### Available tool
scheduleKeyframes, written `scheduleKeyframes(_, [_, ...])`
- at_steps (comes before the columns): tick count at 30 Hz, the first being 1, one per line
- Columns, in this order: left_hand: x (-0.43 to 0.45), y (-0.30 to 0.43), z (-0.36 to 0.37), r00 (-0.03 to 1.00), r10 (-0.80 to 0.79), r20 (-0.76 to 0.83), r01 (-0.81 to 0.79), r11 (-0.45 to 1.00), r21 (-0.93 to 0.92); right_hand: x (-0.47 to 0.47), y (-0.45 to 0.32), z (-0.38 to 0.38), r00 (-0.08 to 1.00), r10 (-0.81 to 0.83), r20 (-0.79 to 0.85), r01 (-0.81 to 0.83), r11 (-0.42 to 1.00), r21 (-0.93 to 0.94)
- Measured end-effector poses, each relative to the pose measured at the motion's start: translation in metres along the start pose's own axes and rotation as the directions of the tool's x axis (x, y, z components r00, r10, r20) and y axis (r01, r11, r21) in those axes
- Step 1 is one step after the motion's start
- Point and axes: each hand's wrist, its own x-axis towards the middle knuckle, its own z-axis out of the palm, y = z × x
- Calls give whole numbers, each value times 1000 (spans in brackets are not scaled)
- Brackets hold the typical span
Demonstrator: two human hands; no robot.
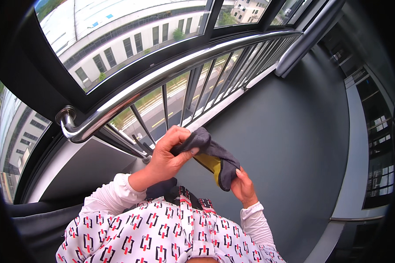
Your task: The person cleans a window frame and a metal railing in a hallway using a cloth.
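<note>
A cloth (217, 153), dark grey on one face and yellow on the other with a dark edging, hangs bunched between my two hands. My left hand (172, 151) grips its upper left part, thumb lying over the grey fabric. Lower and to the right, my right hand (244, 186) pinches the other end between thumb and fingers. Beyond my left hand stands a metal railing with a shiny round handrail (131, 88); neither hand touches it.
Windows with dark frames (214, 23) rise behind the railing's upright bars (206, 88). A grey curtain (294, 46) hangs at the railing's far end. Dark grey floor (283, 141) extends right to a pale border (355, 141). Dark fabric (46, 218) lies at lower left.
</note>
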Motion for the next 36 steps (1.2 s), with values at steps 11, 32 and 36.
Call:
scheduleKeyframes(11, [94, -10, -16, 939, 161, 304, -280, 870, 405, 120, -76, 60, 972, -150, -183, 174, 977, 120])
scheduleKeyframes(32, [130, -37, -91, 735, 400, -547, 367, 443, 818, 434, -205, 64, 199, -503, 841, 842, -352, -409])
scheduleKeyframes(36, [137, -52, -91, 656, 456, -601, 505, 326, 799, 501, -289, -43, 255, -605, 754, 742, -377, -554])
